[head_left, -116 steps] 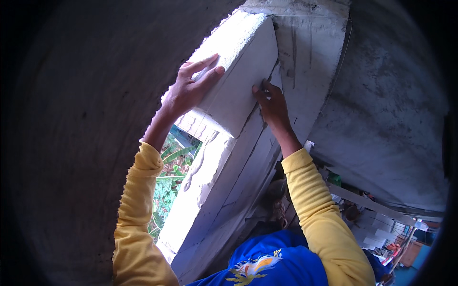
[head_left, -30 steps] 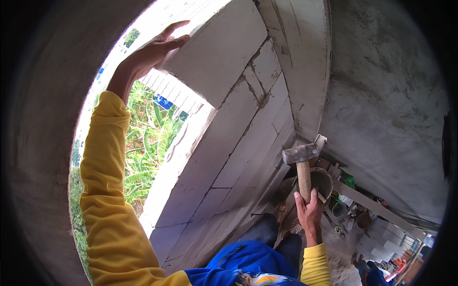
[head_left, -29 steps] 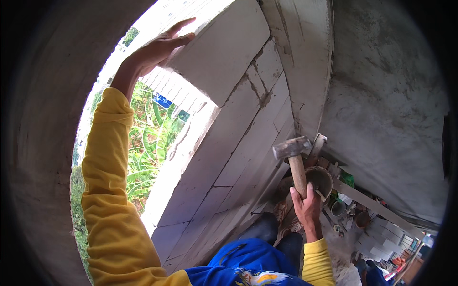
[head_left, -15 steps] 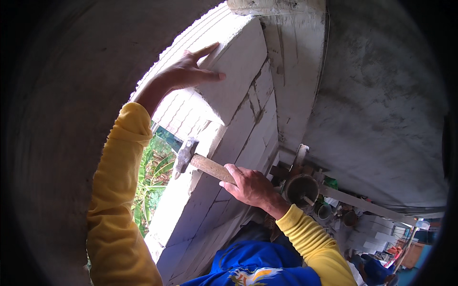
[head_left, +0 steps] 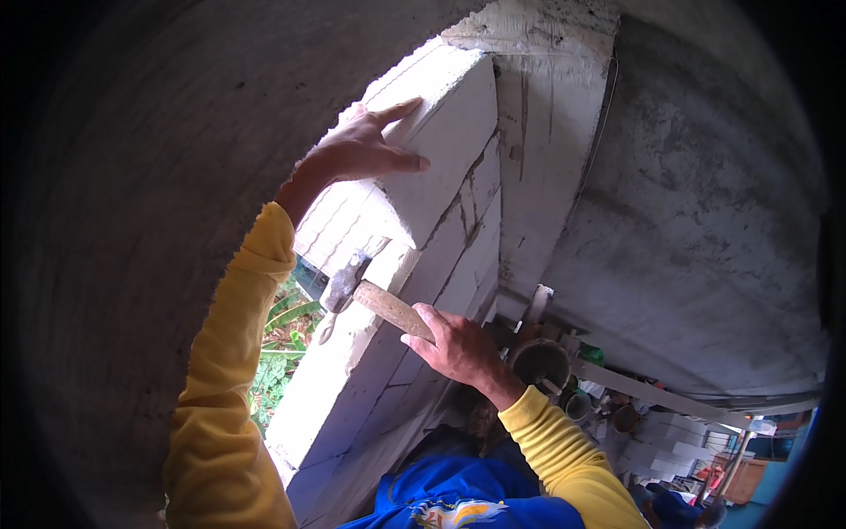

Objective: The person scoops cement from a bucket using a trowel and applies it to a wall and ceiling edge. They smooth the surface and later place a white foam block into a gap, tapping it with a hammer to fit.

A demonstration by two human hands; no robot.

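Observation:
My right hand [head_left: 456,345] grips the wooden handle of a hammer [head_left: 388,308]. Its grey metal head is at the top edge of the white block wall [head_left: 361,397], beside the end of an upper block. That upper block [head_left: 449,141] sits on the wall near the concrete column. Over its top rests my left hand [head_left: 366,147], fingers apart, thumb on the near face and index finger along the top edge. A small loop-shaped thing [head_left: 327,330] lies on the wall top below the hammer head; its kind is unclear.
A concrete column [head_left: 546,150] stands behind the blocks, next to a grey plastered wall [head_left: 696,212]. Buckets [head_left: 540,366] and a long board [head_left: 652,388] are on the lower right. Green plants [head_left: 282,353] show outside. Another person [head_left: 674,507] is at the bottom right.
The view has shifted slightly, so the wall and both arms sit a little differently in the picture. My left hand stays on the block and my right hand keeps the hammer.

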